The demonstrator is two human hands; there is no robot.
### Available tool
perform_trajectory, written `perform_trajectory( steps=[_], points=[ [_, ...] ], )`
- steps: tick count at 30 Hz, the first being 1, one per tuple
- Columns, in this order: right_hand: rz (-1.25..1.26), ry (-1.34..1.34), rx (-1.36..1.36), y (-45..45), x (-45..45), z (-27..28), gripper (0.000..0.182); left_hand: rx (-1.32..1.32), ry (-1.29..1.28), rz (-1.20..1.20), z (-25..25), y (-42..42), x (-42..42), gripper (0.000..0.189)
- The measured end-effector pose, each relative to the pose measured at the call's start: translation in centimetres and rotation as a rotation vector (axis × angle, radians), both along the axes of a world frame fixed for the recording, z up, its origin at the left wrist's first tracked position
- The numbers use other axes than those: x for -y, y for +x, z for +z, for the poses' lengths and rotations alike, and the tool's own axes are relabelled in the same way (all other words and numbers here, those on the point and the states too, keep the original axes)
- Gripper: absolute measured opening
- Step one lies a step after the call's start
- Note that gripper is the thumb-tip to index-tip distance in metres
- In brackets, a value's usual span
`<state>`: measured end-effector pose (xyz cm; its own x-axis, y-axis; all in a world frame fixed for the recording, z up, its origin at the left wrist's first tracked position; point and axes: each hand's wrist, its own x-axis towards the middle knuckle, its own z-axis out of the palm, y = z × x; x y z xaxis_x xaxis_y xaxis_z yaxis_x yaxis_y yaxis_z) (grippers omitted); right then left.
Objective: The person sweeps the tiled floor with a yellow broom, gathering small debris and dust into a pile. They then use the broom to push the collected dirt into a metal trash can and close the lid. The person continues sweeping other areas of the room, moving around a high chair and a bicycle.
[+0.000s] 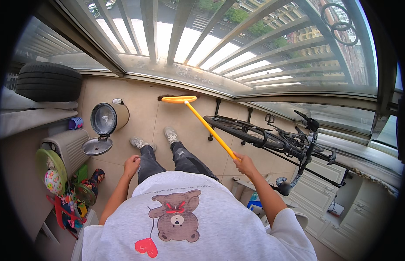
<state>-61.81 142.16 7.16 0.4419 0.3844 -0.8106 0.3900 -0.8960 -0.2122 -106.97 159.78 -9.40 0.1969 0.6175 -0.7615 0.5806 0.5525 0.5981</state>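
Observation:
My right hand (pixel 245 164) grips the yellow handle of a broom (pixel 210 130). The broom's yellow head (pixel 179 99) rests on the tiled floor by the window, its dark bristles (pixel 161 97) partly showing. At my left side hangs my left hand (pixel 133 164), fingers curled in, beside my dark trouser leg; nothing shows in it. A round pedal bin (pixel 122 115) stands on the floor ahead to the left. Its lid (pixel 97 146) is swung up towards me, and a dark liner covers the inside.
A black bicycle (pixel 271 140) stands on a rack along the window at right. To the left are a tyre (pixel 49 81), a beige ribbed box (pixel 70 148), a green basin (pixel 42 164) and a heap of toys (pixel 72 208). White cabinets (pixel 316 195) line the right rear.

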Motion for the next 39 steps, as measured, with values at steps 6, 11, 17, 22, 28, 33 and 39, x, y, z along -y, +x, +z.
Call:
perform_trajectory(
  steps=[6, 11, 17, 22, 28, 33, 39],
  points=[
    [-0.138, 0.034, -0.031, -0.3, 2.5, 4.2, 0.035, 0.063, 0.009, -0.022, 0.0, 1.0, -0.5, 0.020],
    [-0.114, 0.035, 0.139, 2.5, 4.7, 6.5, 0.035, 0.064, -0.005, -0.035, -2.7, 0.4, 0.4, 0.021],
    [0.107, -0.089, 0.363, 9.0, 4.1, 7.9, 0.036, 0.043, -0.058, -0.067, -2.2, 1.8, -0.1, 0.022],
    [0.132, -0.103, 0.291, 11.1, 0.3, 5.5, 0.037, 0.076, -0.059, -0.044, -1.8, 1.6, -0.2, 0.022],
    [0.394, -0.038, 0.262, 8.6, -3.7, 1.4, 0.038, 0.027, -0.086, -0.016, -0.3, 0.5, -0.2, 0.021],
    [0.348, 0.009, 0.167, 6.4, -4.8, 1.8, 0.039, -0.016, -0.085, -0.011, -0.8, 0.1, 0.1, 0.022],
    [0.250, 0.001, 0.119, 6.2, -2.7, 7.2, 0.038, 0.024, -0.056, -0.008, -1.3, 1.6, -0.2, 0.023]
  ],
)
